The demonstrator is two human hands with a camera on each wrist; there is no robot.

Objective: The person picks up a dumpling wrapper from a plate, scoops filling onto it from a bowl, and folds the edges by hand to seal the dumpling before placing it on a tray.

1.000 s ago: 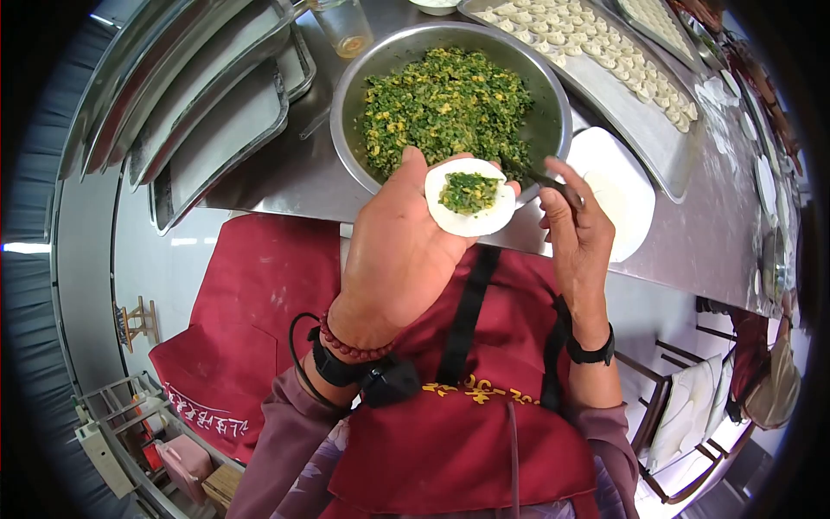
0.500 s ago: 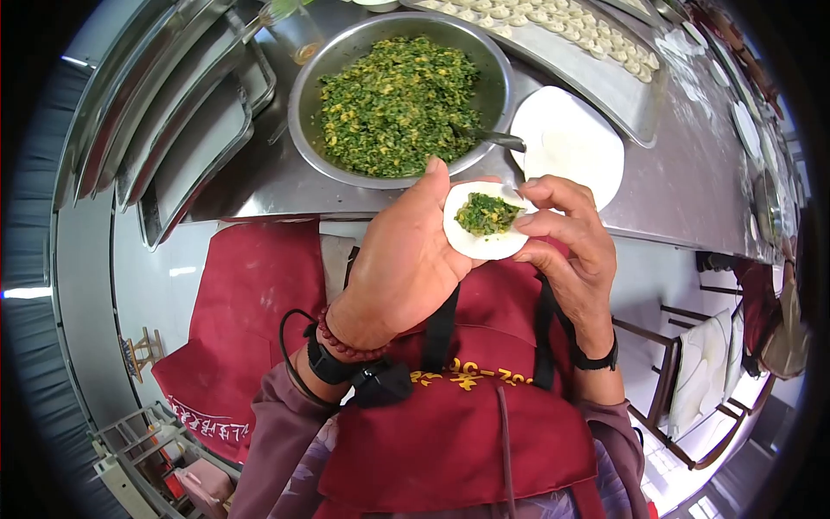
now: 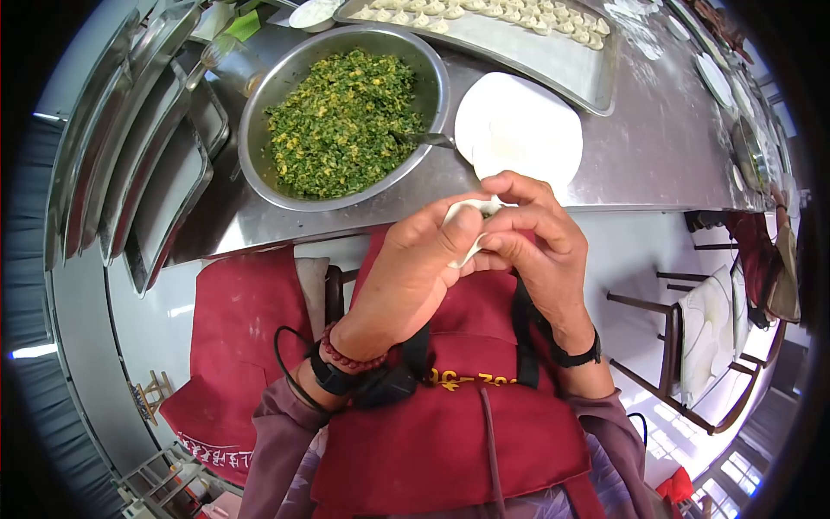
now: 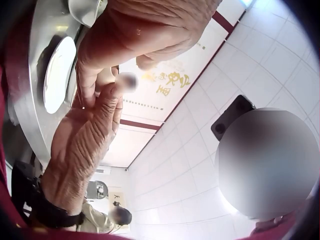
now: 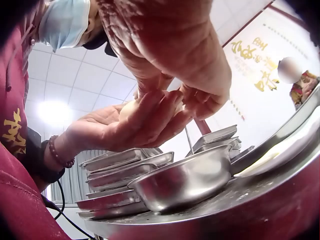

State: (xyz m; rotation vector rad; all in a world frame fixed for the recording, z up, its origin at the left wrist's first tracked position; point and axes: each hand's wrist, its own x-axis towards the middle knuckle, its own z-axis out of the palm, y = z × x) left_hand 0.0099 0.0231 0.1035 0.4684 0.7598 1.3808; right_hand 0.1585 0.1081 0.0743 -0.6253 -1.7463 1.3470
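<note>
Both hands meet in front of the red apron in the head view. My left hand (image 3: 411, 272) holds a white dough wrapper (image 3: 467, 212), its thumb lying over the near side. The fingertips of my right hand (image 3: 543, 251) pinch the wrapper's right edge. The dough is folded up, with only a trace of filling visible between the fingers. Beyond the hands stands a steel bowl (image 3: 251, 164) of chopped green and yellow filling (image 3: 346, 121), a spoon (image 3: 428, 139) resting in it. In the right wrist view the fingers hide most of the dough (image 5: 129, 110).
White plate (image 3: 527, 130) with wrappers, right of the bowl on the steel table (image 3: 653, 147). A tray (image 3: 596, 91) of shaped dumplings lies behind it. Empty trays (image 3: 177, 195) are stacked at left, and a chair (image 3: 670, 346) stands at lower right.
The right hand has let go of the spoon, now left in the bowl, and grips the wrapper. The wrapper, flat and open before, is folded up around its filling. The head view has shifted.
</note>
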